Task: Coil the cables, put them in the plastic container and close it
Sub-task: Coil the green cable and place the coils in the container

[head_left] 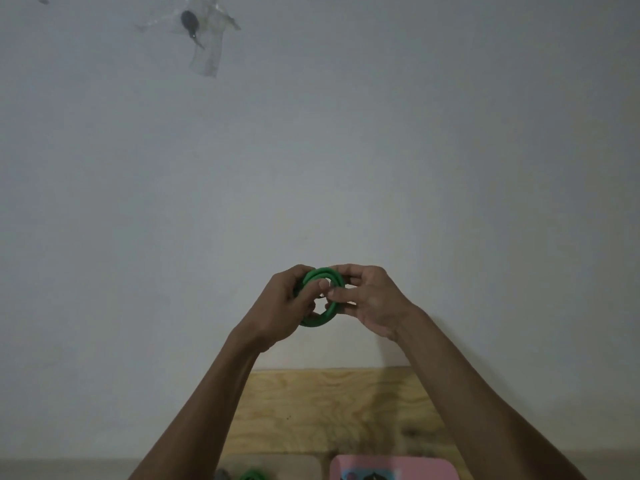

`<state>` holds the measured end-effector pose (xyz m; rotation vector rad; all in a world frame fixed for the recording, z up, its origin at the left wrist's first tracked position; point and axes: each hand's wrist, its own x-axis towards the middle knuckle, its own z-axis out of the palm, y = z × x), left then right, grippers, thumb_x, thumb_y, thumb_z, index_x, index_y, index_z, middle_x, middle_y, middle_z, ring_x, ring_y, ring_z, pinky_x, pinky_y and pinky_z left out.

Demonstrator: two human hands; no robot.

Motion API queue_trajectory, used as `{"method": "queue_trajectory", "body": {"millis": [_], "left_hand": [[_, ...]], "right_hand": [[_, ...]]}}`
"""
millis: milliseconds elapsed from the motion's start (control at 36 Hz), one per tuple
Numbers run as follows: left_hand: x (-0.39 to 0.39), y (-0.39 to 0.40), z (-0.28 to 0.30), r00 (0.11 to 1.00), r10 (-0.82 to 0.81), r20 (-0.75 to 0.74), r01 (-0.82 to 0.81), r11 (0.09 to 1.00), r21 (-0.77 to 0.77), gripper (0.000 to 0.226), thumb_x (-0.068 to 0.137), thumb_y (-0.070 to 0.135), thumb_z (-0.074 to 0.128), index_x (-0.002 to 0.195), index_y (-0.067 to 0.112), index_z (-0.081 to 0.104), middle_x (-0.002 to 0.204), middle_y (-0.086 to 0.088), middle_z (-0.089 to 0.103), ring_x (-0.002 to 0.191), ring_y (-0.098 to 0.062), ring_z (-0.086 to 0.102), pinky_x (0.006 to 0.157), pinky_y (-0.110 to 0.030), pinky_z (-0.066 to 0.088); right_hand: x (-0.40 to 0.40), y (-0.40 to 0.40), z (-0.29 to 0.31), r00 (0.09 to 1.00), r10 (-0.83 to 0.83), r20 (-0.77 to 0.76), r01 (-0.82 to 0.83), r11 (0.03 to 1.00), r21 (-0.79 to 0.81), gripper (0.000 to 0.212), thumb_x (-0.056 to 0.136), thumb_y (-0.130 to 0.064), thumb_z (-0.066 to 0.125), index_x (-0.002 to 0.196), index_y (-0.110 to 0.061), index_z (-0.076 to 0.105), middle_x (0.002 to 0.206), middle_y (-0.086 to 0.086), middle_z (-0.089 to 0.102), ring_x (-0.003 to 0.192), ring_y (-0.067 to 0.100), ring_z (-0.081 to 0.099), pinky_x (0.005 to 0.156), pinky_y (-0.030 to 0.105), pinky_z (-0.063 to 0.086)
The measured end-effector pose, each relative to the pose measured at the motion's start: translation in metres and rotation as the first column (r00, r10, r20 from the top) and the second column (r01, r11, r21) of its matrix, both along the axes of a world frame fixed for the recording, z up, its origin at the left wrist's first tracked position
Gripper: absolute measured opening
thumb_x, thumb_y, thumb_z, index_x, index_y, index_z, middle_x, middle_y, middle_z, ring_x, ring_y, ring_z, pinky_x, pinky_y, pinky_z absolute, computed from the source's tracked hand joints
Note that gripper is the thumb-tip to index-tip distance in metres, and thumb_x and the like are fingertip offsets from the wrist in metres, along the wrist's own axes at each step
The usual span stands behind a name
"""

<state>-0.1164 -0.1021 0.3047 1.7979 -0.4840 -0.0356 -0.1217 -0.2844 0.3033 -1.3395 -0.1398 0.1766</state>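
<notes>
Coiling step, head view: both hands raised in front of a pale wall, well above the tabletop (322, 403); the green cable (320, 299) is held between them as a small ring of about two turns. The left hand (284, 306) is closed around the ring's left side, thumb across the turns; the right hand (367, 299) pinches the right side, its fingertips (332, 292) at the ring's centre, apparently tucking a loose end, though the end itself is hidden. To do this well, keep the left hand clamped so the turns stay stacked; feed the last length along the existing curve rather than across it; release only once the ring holds its shape. A pink object (388, 465), possibly the container or its lid, lies at the lower edge; a second green piece (252, 474) shows beside it, too cropped to identify.
</notes>
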Motion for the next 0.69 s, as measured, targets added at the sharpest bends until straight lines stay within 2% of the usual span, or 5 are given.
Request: {"method": "queue_trajectory", "body": {"millis": [167,361,472,583,694], "left_hand": [[0.000,-0.009,-0.010,0.982,0.175,0.066,-0.176,0.984,0.008,0.016,0.099,0.030,0.060,0.099,0.016,0.068,0.078,0.007,0.066,0.063,-0.006,0.060,0.063,-0.027,0.053],[-0.004,0.003,-0.001,0.999,0.020,-0.041,-0.020,1.000,-0.008,0.015,0.103,0.018,0.052,0.111,0.011,0.063,0.074,0.003,0.058,0.066,-0.012,0.055,0.065,-0.024,0.051],[0.000,0.002,-0.005,0.983,0.157,0.097,-0.166,0.982,0.093,0.013,0.103,0.024,0.051,0.109,0.018,0.061,0.078,0.003,0.063,0.063,-0.007,0.062,0.069,-0.035,0.060],[0.000,-0.007,-0.007,0.940,0.301,0.159,-0.313,0.948,0.060,0.012,0.103,0.021,0.048,0.103,0.020,0.059,0.082,0.001,0.065,0.061,-0.005,0.066,0.059,-0.023,0.054],[-0.004,-0.005,-0.006,0.970,0.242,0.026,-0.240,0.968,-0.074,0.015,0.106,0.022,0.045,0.109,0.016,0.059,0.085,-0.001,0.066,0.059,-0.008,0.067,0.058,-0.025,0.056]], "right_hand": [[-0.005,0.023,-0.010,0.903,-0.297,0.312,0.389,0.873,-0.294,0.019,0.085,-0.006,0.075,0.101,-0.016,0.072,0.092,0.000,0.071,0.075,0.018,0.073,0.078,0.041,0.062],[-0.008,0.023,-0.010,0.906,-0.278,0.321,0.367,0.892,-0.263,0.024,0.086,-0.005,0.073,0.103,-0.022,0.071,0.095,-0.003,0.072,0.078,0.012,0.070,0.073,0.027,0.056],[-0.010,0.029,-0.012,0.892,-0.254,0.374,0.370,0.885,-0.283,0.034,0.082,-0.008,0.077,0.111,-0.023,0.070,0.098,-0.007,0.075,0.089,0.016,0.072,0.080,0.034,0.060],[-0.008,0.044,-0.017,0.795,-0.338,0.504,0.542,0.769,-0.339,0.034,0.083,-0.015,0.076,0.115,-0.023,0.070,0.104,-0.006,0.071,0.090,0.010,0.068,0.083,0.032,0.057],[-0.004,0.046,-0.019,0.750,-0.312,0.584,0.584,0.726,-0.362,0.035,0.083,-0.017,0.078,0.116,-0.022,0.070,0.103,-0.005,0.068,0.091,0.008,0.066,0.082,0.034,0.057]]}}
